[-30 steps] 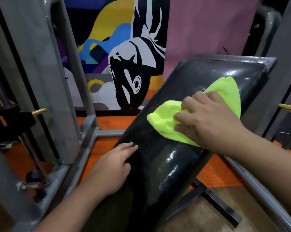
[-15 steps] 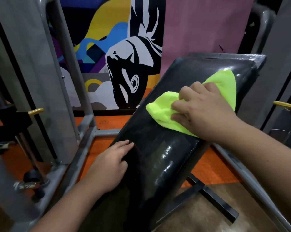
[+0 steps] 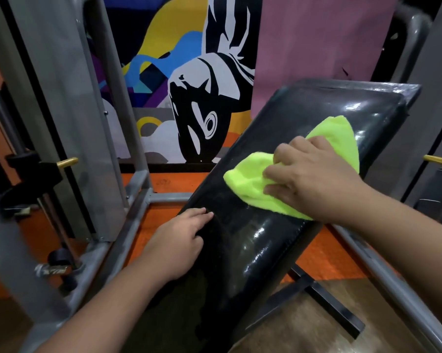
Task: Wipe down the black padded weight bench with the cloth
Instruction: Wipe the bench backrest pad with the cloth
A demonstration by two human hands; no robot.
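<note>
— Bench pad [image 3: 253, 240] first: where does it sit, and how will it take a wipe?

— It runs from the lower middle of the frame up to the upper right, tilted. Black, glossy and cushioned, so I'd judge it gives a little under pressure and lets fabric slide easily.

— And the cloth [image 3: 245, 184]?

— Bright yellow-green, soft and light, bunched on the pad at centre right. The right hand [image 3: 314, 179] lies on top of it, fingers curled into its folds and gripping it against the vinyl.

— The other hand?

— The left hand [image 3: 181, 240] rests on the pad's left edge with fingers extended, holding nothing — probably steadying it.

— Best hold?

— Palm over the bunched middle, so loose corners don't drag.
</note>
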